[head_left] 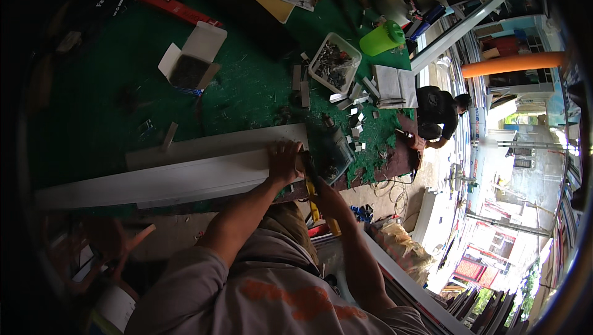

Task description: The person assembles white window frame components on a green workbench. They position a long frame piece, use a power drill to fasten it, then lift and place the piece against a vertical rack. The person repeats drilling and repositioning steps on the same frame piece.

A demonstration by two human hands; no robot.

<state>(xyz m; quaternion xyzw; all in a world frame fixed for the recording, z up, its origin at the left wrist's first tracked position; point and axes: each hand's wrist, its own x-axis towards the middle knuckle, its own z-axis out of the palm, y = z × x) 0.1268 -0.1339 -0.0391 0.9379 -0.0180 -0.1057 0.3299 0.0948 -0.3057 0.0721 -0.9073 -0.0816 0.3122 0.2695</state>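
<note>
A long white profile [160, 177] lies along the near edge of the green workbench. My left hand [284, 163] is closed over its right end, fingertips bent across the top. Just right of it, my right hand [326, 198] is wrapped round a long yellow-and-black tool [311, 194], whose dark upper part meets the profile's end; its exact kind is not clear. Behind the profile lies a flat pale strip [216, 143], partly covered by it. Close to my right hand sits a clear plastic box [338, 157].
Small metal offcuts [357, 126] lie near a white tub [335, 62] of small hardware. Farther back are a green-lidded container [383, 38], an opened carton [191, 66] and a red bar [176, 7]. A person in black [440, 112] crouches beyond the bench's right end.
</note>
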